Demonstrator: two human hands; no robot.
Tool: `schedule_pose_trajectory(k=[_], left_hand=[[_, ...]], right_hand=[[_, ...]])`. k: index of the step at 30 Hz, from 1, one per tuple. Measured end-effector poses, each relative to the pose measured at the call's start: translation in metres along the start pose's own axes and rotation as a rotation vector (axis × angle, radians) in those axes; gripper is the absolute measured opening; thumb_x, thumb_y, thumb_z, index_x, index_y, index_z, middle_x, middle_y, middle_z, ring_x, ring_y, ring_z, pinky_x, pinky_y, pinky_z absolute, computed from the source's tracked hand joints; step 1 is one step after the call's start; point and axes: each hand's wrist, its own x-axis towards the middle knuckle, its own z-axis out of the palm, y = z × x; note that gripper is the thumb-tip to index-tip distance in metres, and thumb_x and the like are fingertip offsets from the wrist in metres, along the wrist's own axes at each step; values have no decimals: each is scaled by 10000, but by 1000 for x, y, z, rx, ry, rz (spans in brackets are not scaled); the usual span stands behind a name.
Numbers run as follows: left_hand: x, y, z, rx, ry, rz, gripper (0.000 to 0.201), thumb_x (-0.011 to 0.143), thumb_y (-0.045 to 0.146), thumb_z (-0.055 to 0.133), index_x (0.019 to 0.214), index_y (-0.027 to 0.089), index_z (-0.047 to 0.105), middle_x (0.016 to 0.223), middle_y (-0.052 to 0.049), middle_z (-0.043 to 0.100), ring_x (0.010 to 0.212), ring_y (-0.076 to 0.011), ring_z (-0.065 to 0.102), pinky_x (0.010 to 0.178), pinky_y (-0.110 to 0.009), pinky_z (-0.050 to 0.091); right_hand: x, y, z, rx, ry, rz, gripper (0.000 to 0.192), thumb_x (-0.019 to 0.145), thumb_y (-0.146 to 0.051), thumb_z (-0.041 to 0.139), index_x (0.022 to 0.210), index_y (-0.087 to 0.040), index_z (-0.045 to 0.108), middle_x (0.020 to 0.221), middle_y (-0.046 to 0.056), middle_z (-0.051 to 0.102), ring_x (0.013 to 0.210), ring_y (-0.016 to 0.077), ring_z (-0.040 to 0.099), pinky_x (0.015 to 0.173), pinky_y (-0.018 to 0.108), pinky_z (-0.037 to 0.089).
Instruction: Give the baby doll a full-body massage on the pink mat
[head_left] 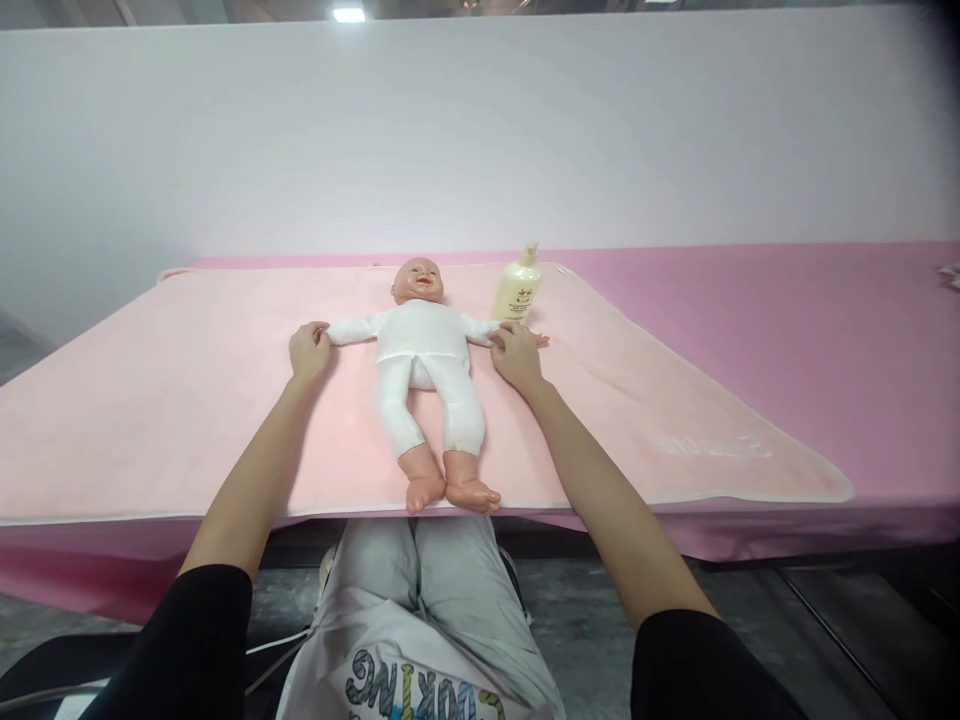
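A baby doll point(422, 330) with a white cloth body lies on its back, head away from me and bare feet at the near table edge. Its arms are stretched out to both sides. My left hand point(309, 350) is closed around the doll's hand on the left, which is mostly hidden by my fingers. On the other side my right hand point(516, 355) grips the doll's other forearm near the wrist, and the doll's small hand pokes out beyond my fingers. Just behind my right hand stands a pale yellow pump bottle point(517, 290).
Under the doll a light pink blanket point(187, 400) is spread over a darker pink table cover point(750, 330). A white partition point(480, 130) rises behind the table. Something small and pale point(949, 275) lies at the far right edge.
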Motion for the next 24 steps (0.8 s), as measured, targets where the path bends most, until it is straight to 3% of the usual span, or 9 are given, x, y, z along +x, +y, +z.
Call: schedule_pose_trajectory(k=[24], left_hand=[[1, -2, 0, 10, 1, 11, 322, 787, 207, 435, 1011, 196, 667, 1031, -91, 674, 995, -251, 600, 896, -375, 447]], right_hand=[[0, -5, -3, 19, 0, 10, 283, 749, -110, 467, 931, -138, 682, 1105, 173, 593, 1074, 314, 524, 973, 497, 413]])
